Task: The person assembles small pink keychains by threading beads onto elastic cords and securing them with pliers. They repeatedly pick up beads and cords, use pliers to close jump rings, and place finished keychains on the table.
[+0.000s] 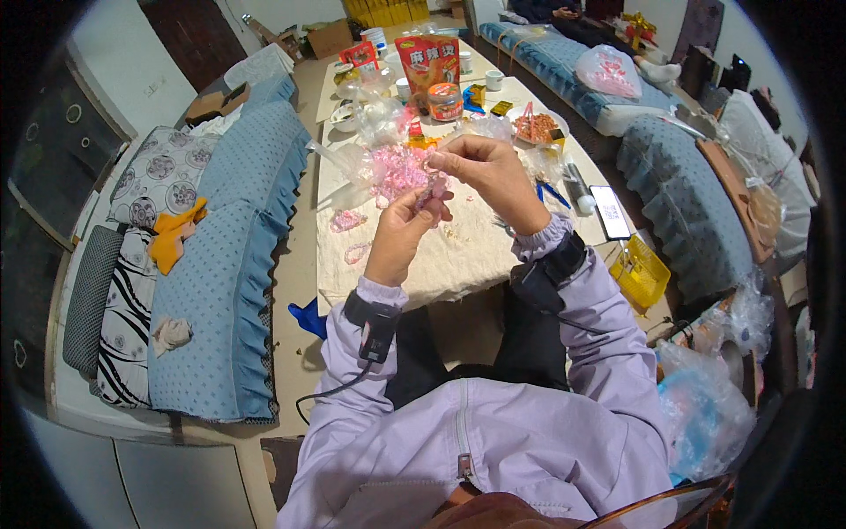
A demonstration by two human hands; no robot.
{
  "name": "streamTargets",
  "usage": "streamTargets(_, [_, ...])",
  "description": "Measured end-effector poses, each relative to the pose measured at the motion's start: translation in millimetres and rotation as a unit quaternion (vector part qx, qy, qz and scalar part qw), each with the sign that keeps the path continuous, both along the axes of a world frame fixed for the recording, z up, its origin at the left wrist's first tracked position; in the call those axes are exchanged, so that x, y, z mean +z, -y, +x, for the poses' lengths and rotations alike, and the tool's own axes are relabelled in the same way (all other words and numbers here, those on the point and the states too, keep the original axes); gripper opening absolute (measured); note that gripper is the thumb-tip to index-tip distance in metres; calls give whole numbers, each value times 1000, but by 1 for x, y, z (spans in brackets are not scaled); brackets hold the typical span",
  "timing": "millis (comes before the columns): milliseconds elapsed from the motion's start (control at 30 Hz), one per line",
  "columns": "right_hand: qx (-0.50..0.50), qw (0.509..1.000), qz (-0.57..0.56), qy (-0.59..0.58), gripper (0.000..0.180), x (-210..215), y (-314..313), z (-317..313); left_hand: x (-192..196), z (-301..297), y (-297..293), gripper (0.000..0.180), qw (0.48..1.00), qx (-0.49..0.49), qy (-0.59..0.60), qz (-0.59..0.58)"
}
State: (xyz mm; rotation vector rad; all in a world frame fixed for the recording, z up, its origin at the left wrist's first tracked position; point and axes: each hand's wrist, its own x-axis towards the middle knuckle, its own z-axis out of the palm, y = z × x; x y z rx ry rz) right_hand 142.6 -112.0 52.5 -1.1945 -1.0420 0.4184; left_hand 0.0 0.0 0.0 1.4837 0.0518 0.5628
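Observation:
Above the cloth-covered table [423, 273], my left hand [399, 236] is closed on a small pink beaded piece [437, 186] held at its fingertips. My right hand [495, 176] comes close over it, thumb and forefinger pressed together; what they pinch is too small to make out. Behind my left hand, a heap of pink beads [394, 169] lies at the mouth of a clear plastic bag [345, 167]. Nearer the left table edge rest a pink beaded cluster [347, 220] and a small pink bead loop [357, 253].
Farther back stand a red food pouch [427, 63], an orange-lidded jar [445, 102] and a plate of reddish food [539, 129]. Blue-handled pliers [553, 192] and a phone [610, 212] lie at right, above a yellow basket [641, 273]. Blue-covered sofas [233, 256] flank the table.

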Motion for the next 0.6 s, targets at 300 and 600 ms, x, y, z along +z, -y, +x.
streamTargets(300, [-22, 1000, -7, 6, 24, -2, -3, 0, -6, -7, 4, 34, 999, 23, -13, -21])
streamTargets(600, [-14, 999, -30, -3, 26, 6, 3, -4, -19, -8, 3, 37, 997, 1, -16, -70])
